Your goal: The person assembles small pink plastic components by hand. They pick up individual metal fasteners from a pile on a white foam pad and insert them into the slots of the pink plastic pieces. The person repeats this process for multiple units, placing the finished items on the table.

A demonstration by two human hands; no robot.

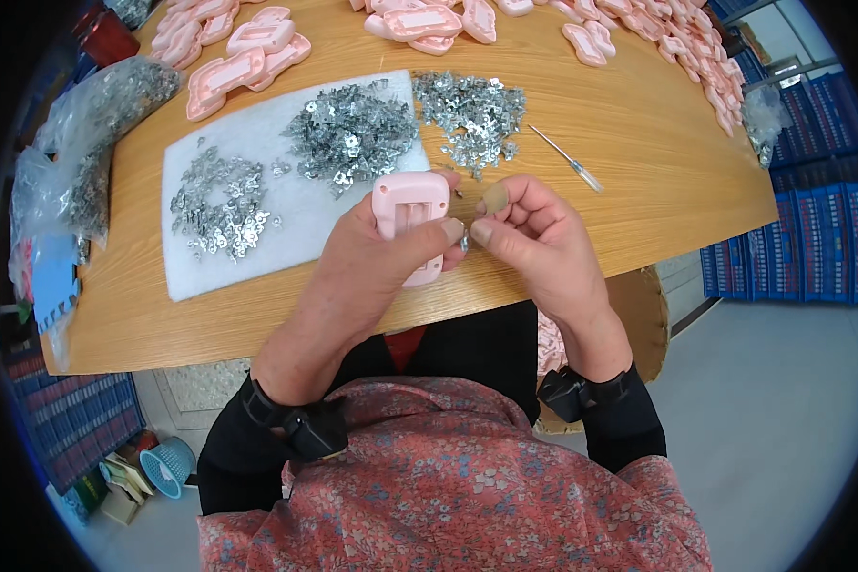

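- Our left hand [377, 243] is grasping a pink plastic shell [410, 191], its thumb lying across the face and its fingers curling behind; we are holding the shell above the surface [639, 157], near the front edge, by the right side of the white pad [300, 224].
- Our right hand [548, 234] is bending thumb and forefinger close together beside the left thumb, a tan finger cover [496, 198] sheathing a fingertip; whether these fingers are pinching anything, we cannot tell.
- A small metal piece [464, 243] is showing at our left thumb tip, and we are probably risking a drop there: one hand is minding both shell and piece, so a loosening thumb could be letting either slip.
- With the front edge lying so near, we are likely courting a fall into the lap or onto the floor.
- That finger cover may be dulling our touch, making a fumble likelier.
- Both forearms are slanting inward from below, wrists wearing black straps, hands almost meeting.
- The screwdriver [567, 160] is lying beyond our right hand, where a careless knuckle could be nudging it.
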